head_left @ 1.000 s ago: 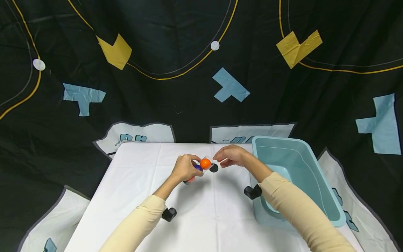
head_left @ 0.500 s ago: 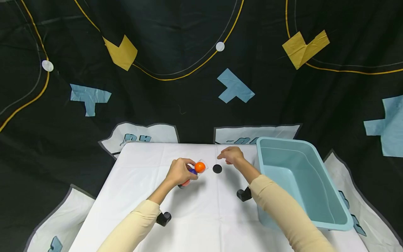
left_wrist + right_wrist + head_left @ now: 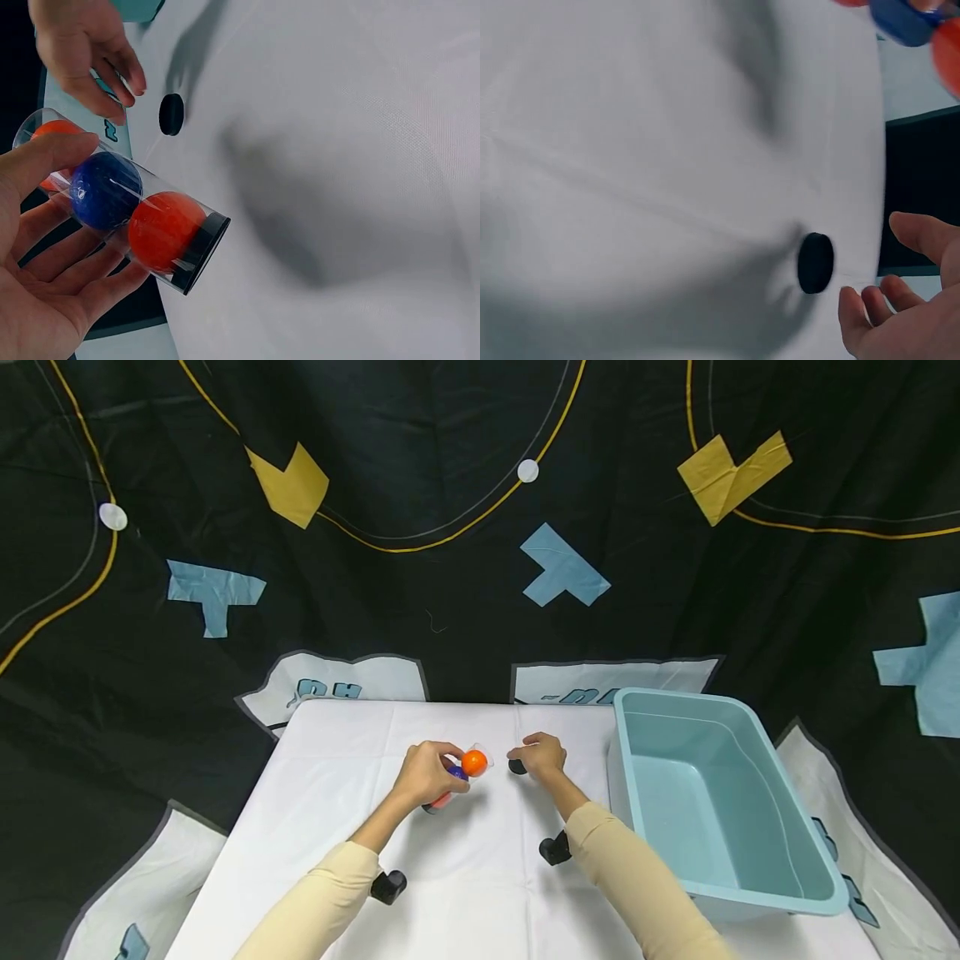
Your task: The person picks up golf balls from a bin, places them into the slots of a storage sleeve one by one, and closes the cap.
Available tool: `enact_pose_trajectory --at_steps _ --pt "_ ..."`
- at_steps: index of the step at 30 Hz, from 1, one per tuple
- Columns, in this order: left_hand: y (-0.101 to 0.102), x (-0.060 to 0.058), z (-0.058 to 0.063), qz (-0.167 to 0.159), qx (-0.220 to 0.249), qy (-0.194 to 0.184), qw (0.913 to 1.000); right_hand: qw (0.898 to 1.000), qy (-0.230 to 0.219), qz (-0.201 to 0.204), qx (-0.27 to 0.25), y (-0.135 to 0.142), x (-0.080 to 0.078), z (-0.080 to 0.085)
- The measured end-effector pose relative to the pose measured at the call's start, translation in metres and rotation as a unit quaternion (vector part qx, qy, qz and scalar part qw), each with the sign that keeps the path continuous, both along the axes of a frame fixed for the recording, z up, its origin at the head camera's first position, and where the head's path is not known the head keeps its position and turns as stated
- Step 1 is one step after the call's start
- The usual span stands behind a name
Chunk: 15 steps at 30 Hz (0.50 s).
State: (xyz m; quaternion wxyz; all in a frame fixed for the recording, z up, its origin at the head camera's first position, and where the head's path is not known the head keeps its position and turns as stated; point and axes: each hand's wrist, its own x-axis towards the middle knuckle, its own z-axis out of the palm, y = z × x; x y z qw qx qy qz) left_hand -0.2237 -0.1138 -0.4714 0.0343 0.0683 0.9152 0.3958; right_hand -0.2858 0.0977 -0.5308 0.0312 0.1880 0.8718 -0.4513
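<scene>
My left hand (image 3: 427,774) holds a clear plastic tube (image 3: 159,181) at a tilt above the table, thumb on one side and fingers on the other. Inside the tube sit an orange ball (image 3: 474,763) near the uncapped end, a blue ball (image 3: 106,190) in the middle and a red-orange ball (image 3: 166,231) beside a black end cap (image 3: 201,255). A loose black cap (image 3: 815,262) lies on the white cloth. Just over it hovers my right hand (image 3: 542,755), fingers loosely bent and apart from the cap, with nothing in them.
A light blue plastic tub (image 3: 626,777) stands on the right side of the white-covered table (image 3: 450,910). Black wrist-camera mounts (image 3: 388,887) show below both forearms. A black cloth backdrop (image 3: 420,610) hangs behind the table.
My right hand moved right, away from the tube, then came down over the loose cap. The left hand shifted slightly left and down in view, still holding the tube.
</scene>
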Motion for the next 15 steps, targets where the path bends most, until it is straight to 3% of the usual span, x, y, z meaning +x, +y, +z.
enact_pose_trajectory --at_steps 2,4,7,15 --pt "0.0 0.0 -0.001 -0.002 -0.001 0.0 1.0 1.0 0.005 -0.011 -0.014 -0.002 0.003 -0.006" --pt "0.0 0.001 -0.003 -0.004 -0.001 0.002 1.0 1.0 0.002 -0.015 -0.027 -0.004 0.012 0.0" --pt "0.001 0.001 -0.003 -0.005 -0.001 0.005 1.0 0.999 0.011 -0.014 -0.028 -0.005 0.017 -0.004" --pt "0.0 -0.001 -0.002 -0.009 -0.002 0.006 0.9999 0.999 0.05 -0.009 -0.014 -0.007 0.023 -0.025"
